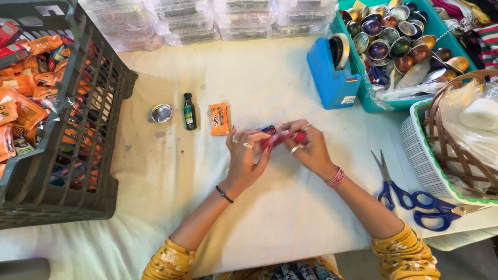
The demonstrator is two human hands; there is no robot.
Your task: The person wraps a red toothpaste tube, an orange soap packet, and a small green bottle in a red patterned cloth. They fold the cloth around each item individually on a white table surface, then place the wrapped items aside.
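Far to the left of the left hand [245, 155] stands a dark slatted crate [78, 129] stuffed with orange snack packets. Nearer it, just up and to its left on the bench [270, 218], lie a round foil-topped cup [161, 112], a small dark bottle [189, 111] and an orange sachet [219, 119].

Both hands meet over the bench. The left hand is closed with its fingertips pinching one end of a small red wrapped sweet [282, 137]; the right hand [311, 150] is closed on the other end. The sweet looks light, with a thin, crinkly, probably slippery wrapper, so the wrapper ends seem the surest places to grip.

To the right of the right hand lie two blue-handled scissors [399, 192], with a blue tape dispenser [332, 72] above.
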